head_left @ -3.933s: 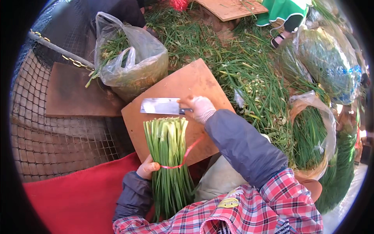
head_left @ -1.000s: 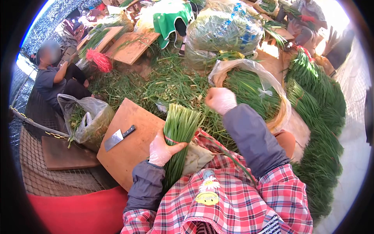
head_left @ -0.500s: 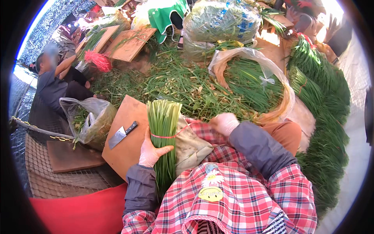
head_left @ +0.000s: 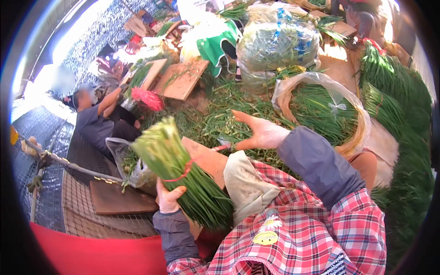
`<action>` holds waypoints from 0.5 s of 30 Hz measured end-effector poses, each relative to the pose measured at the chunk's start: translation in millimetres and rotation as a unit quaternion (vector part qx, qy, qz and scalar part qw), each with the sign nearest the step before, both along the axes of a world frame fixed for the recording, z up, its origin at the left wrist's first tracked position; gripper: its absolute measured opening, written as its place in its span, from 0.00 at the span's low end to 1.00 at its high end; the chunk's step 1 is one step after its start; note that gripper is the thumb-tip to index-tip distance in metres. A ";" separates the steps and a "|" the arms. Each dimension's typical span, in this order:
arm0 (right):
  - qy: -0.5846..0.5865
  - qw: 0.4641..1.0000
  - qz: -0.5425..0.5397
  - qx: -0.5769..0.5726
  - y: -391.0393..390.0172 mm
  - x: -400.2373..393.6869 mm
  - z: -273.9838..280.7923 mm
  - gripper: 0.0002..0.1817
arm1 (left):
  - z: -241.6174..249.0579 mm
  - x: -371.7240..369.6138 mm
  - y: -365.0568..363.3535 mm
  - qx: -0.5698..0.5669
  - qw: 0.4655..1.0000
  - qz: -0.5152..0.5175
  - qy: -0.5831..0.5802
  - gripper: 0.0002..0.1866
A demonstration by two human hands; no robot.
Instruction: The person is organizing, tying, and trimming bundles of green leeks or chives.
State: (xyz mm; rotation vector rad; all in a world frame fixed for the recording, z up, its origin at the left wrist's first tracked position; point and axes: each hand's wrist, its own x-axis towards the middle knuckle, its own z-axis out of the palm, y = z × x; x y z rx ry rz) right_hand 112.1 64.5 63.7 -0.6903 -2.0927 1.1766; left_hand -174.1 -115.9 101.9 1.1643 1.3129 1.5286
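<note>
A thick bundle of garlic chives point(head_left: 201, 197) leans to the upper left, its pale cut ends up and its green leaves toward my lap. A red band point(head_left: 182, 173) circles its middle. My left hand point(head_left: 168, 196), thinly gloved, grips it from the left side just below the band. To the right, my right hand point(head_left: 263, 133) is raised with thumb and fingers spread, holding nothing, over loose chives on the ground. Partly covered by the bundle is a brown board point(head_left: 206, 158); no knife shows on it now. A stained pale cloth point(head_left: 247, 183) covers my knee.
An open plastic bag of chives point(head_left: 321, 107) stands ahead right, before a large stuffed bag point(head_left: 279, 46). Chive bundles point(head_left: 389, 110) line the right side. At left are a small plastic bag point(head_left: 130, 165), a dark board point(head_left: 119, 197), a rail point(head_left: 82, 167) and a seated person point(head_left: 103, 117).
My left hand has lifted and tilted the bundle to the left, off its upright stance. My right hand has moved up and opened. The view has shifted left.
</note>
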 end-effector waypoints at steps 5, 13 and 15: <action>0.201 0.972 0.115 0.027 -18.1 -28.8 79.1 0.69 | 56.8 53.2 52.8 0.193 0.978 -0.063 -0.054 0.43; 0.081 0.993 -0.089 -0.017 -36.6 35.9 54.3 0.47 | 18.8 123.2 121.1 0.203 0.942 -0.148 -0.224 0.33; 0.012 0.972 -0.221 0.080 -33.7 52.6 57.1 0.41 | 8.1 127.5 129.1 0.210 0.952 -0.159 -0.154 0.32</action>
